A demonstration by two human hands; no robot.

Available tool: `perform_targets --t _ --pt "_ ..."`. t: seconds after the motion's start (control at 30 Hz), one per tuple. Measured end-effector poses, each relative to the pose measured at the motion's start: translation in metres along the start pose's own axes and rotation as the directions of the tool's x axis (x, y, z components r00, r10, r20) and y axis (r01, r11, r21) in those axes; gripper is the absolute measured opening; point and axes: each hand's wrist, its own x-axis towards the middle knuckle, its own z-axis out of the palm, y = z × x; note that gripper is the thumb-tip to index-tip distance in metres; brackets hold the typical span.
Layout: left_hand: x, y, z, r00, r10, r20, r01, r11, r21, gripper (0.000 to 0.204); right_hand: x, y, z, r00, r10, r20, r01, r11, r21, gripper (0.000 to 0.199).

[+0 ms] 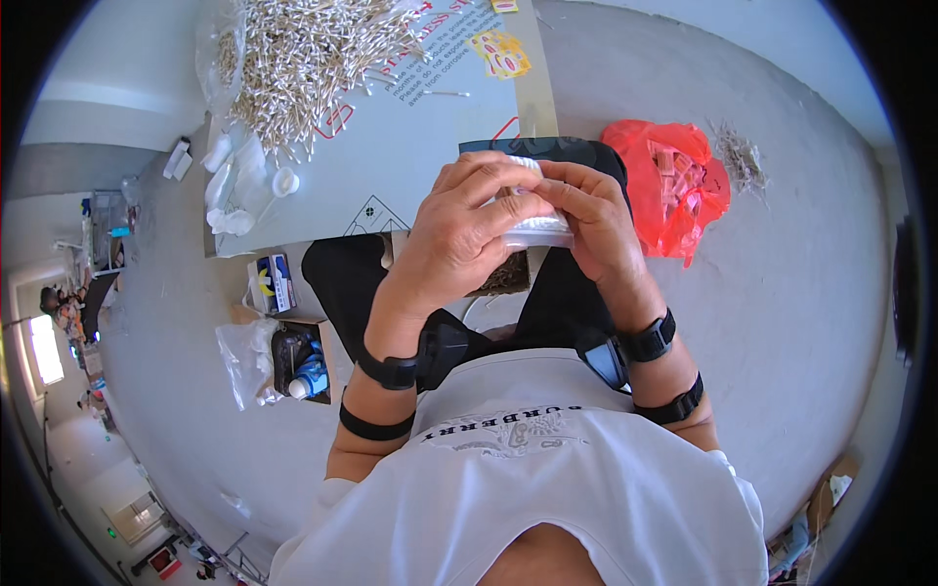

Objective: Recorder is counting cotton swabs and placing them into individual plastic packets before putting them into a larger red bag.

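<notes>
Both my hands are raised together over my lap, close to the near edge of the table. Between them is a small clear plastic container [539,237] with a packed white mass showing in it, which looks like cotton swab heads. My left hand [467,207] wraps round its left side, with the fingers curled over the top. From the right, my right hand [598,213] grips it with bent fingers, the fingertips meeting those of the left. Much of the container is hidden by my fingers. A large heap of loose cotton swabs [308,63] lies on the table beyond.
The table [430,146] carries a few yellow stickers [500,55], a white round lid [284,182] and clear plastic pieces [233,190]. A red plastic bag [674,186] sits right of my knee. On the floor at left stands a cardboard box [325,356] holding a blue bottle.
</notes>
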Motion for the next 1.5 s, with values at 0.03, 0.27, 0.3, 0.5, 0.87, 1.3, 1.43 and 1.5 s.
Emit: perform_targets --t 0.03,0.27,0.3,0.5,0.87,1.3,1.43,1.5 --pt "-0.003 -0.004 0.005 0.998 -0.020 -0.052 0.019 1.000 -0.010 0.041 0.000 0.001 0.002 1.000 0.029 -0.001 -0.029 0.999 0.041 0.031" --pt "-0.010 -0.007 0.013 0.939 -0.287 -0.191 0.245 0.945 -0.216 0.032 -0.004 -0.004 -0.017 0.933 -0.294 0.207 0.359 0.780 -0.512 0.032" --pt "-0.009 -0.007 0.014 0.938 -0.289 -0.191 0.247 0.945 -0.216 0.032 -0.010 -0.010 -0.007 0.912 -0.328 0.244 0.409 0.764 -0.499 0.034" --pt "-0.008 -0.008 0.014 0.951 -0.210 -0.227 0.193 0.977 -0.094 0.030 -0.011 -0.015 -0.001 0.872 -0.366 0.326 0.490 0.662 -0.567 0.032" --pt "-0.007 -0.010 0.004 0.935 -0.346 -0.081 0.299 0.890 -0.344 0.027 -0.009 -0.006 -0.011 0.910 -0.349 0.223 0.410 0.840 -0.356 0.027" --pt "-0.008 -0.003 0.015 0.908 -0.393 -0.146 0.313 0.867 -0.387 0.019 -0.011 -0.012 0.016 0.789 -0.540 0.294 0.604 0.593 -0.532 0.019" --pt "-0.010 -0.001 0.013 0.857 -0.491 -0.156 0.397 0.823 -0.406 0.021 -0.009 -0.012 0.021 0.791 -0.549 0.271 0.608 0.650 -0.456 0.017" --pt "-0.010 0.001 0.014 0.855 -0.492 -0.161 0.392 0.819 -0.420 0.022 -0.010 -0.014 0.019 0.809 -0.514 0.285 0.586 0.660 -0.471 0.017"
